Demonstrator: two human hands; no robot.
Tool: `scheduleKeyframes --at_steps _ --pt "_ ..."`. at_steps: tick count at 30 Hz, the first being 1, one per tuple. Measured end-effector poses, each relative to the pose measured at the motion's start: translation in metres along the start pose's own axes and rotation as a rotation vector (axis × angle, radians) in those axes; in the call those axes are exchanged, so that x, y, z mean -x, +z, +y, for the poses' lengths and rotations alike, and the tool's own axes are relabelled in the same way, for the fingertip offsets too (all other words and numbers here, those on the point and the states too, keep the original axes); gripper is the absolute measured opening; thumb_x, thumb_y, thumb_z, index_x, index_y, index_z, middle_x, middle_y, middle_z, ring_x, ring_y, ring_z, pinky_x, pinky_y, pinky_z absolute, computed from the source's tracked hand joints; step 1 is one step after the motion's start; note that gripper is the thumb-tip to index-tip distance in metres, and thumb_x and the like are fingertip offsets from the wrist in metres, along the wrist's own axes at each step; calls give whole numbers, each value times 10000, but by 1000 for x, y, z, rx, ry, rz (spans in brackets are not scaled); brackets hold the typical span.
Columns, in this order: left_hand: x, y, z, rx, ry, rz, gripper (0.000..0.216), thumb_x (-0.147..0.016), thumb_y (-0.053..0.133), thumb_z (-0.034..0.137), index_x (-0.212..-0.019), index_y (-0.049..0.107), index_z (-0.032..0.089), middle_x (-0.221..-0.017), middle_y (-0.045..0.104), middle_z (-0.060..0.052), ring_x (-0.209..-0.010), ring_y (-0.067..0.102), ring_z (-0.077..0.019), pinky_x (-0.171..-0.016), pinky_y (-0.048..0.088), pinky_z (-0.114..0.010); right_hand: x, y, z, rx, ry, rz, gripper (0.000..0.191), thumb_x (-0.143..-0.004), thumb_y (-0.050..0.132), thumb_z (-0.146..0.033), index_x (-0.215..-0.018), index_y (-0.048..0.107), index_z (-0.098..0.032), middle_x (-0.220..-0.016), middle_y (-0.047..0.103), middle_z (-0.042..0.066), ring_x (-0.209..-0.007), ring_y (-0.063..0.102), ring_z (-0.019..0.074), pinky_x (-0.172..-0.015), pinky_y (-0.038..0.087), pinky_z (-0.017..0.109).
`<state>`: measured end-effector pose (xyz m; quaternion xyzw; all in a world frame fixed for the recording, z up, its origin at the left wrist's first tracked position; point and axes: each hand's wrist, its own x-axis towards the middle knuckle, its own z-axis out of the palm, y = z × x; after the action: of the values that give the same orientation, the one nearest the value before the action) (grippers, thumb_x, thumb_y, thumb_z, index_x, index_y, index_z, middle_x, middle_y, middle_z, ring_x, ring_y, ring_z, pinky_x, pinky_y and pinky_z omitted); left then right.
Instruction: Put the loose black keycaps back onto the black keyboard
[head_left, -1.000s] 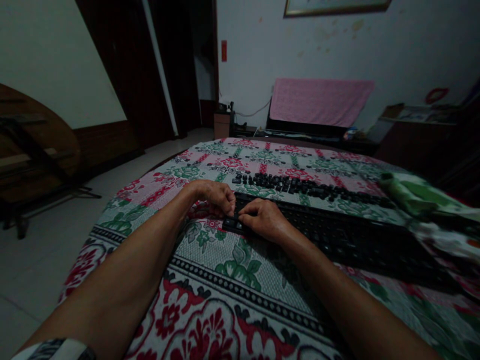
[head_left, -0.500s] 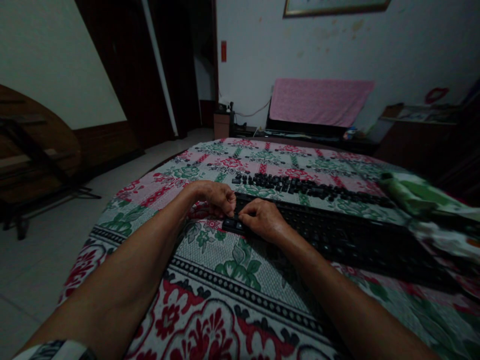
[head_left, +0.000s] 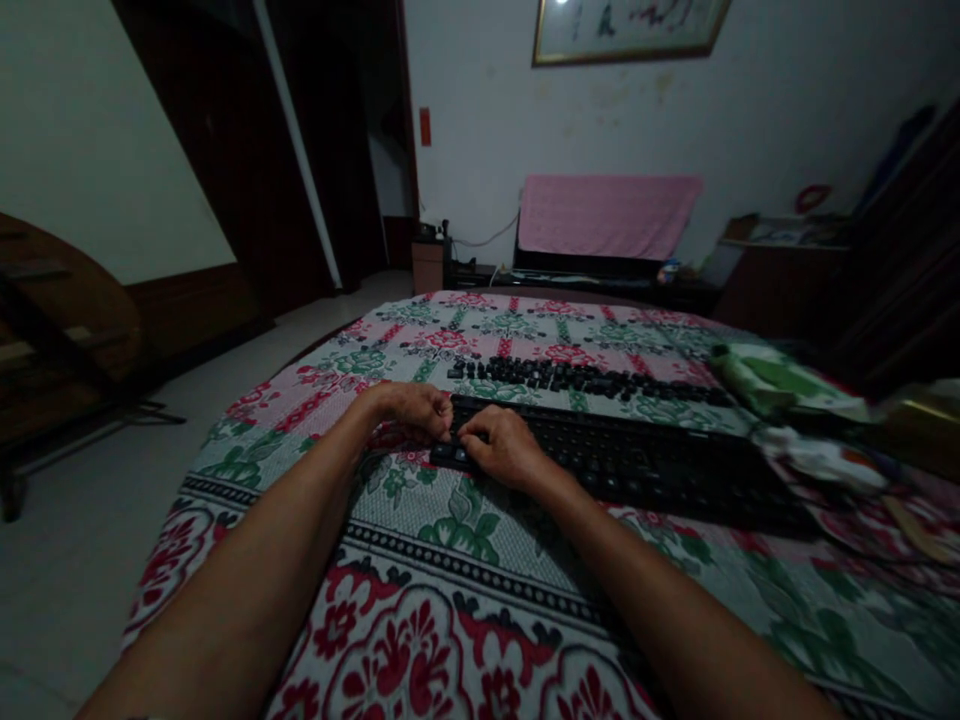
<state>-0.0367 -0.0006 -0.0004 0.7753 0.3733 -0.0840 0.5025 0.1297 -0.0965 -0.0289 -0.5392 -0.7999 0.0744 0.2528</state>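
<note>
A black computer keyboard (head_left: 675,465) lies across the patterned cloth, with many of its keycaps off. Both hands work close together at its left end. My left hand (head_left: 420,408) is closed in a pinch at the keyboard's left edge, and what its fingertips hold is too small to make out. Beside it, my right hand (head_left: 499,445) has thumb and forefinger pressed together over the left keys; anything between them is hidden. Loose black keycaps (head_left: 547,375) lie in a long band just beyond the keyboard.
The floral cloth (head_left: 457,520) covers the table. At the right lie a green and white packet (head_left: 787,385), crumpled white tissue (head_left: 821,458) and a cable. A folded round wooden table (head_left: 67,300) leans at the left. A pink cloth (head_left: 607,215) hangs at the back wall.
The camera view has tilted up and shifted right, so everything appears lower and further left. Both hands stay at the keyboard's left end, in nearly the same pinched pose.
</note>
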Motion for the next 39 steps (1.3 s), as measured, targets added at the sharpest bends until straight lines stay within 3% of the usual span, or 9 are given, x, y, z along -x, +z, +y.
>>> scheduleKeyframes --at_steps 6,11,17,21,28,32,39 --pt "3 7 8 -66 -99 91 235 -535 594 281 -703 485 156 -460 484 50 -392 440 -84 -406 346 -192 12 -1 -7 79 -45 54 243 -781 402 -285 -846 623 -210 -906 559 49 -827 485 144 -751 339 265" --pt "7 14 5 24 12 152 204 -543 581 274 -678 493 149 -445 460 54 -367 408 -70 -374 313 -180 18 -5 -11 73 -79 48 235 -785 404 -282 -895 600 -215 -921 546 45 -844 477 146 -766 328 284" --pt "15 20 -3 217 40 166 321 -533 619 288 -794 475 170 -500 490 60 -371 420 -65 -369 314 -173 35 -24 -5 -37 -114 151 336 -758 444 -301 -1069 481 -179 -1031 521 65 -954 447 160 -818 314 312" --pt "15 20 -6 306 72 154 320 -545 629 305 -794 483 167 -508 488 56 -380 416 -58 -377 312 -171 56 -40 12 18 -103 76 390 -658 550 -336 -1016 519 -183 -1050 502 77 -975 434 199 -837 299 364" --pt "7 12 -12 241 40 138 340 -540 643 340 -784 508 146 -514 496 42 -419 451 -71 -427 349 -186 72 -48 22 125 -140 81 446 -657 555 -332 -1071 488 -181 -1082 477 97 -1032 391 217 -889 271 392" --pt "11 14 -8 212 44 142 253 -630 557 359 -754 520 142 -509 497 20 -406 436 -69 -401 322 -182 72 -44 24 147 -121 86 400 -692 525 -324 -1059 489 -169 -1068 483 98 -1013 400 218 -876 297 381" --pt "12 21 0 281 60 269 161 -630 483 177 -786 514 152 -456 431 45 -370 382 -49 -376 282 -162 67 -40 29 148 -123 88 392 -699 518 -340 -1048 489 -164 -1055 488 98 -991 413 215 -852 323 376"
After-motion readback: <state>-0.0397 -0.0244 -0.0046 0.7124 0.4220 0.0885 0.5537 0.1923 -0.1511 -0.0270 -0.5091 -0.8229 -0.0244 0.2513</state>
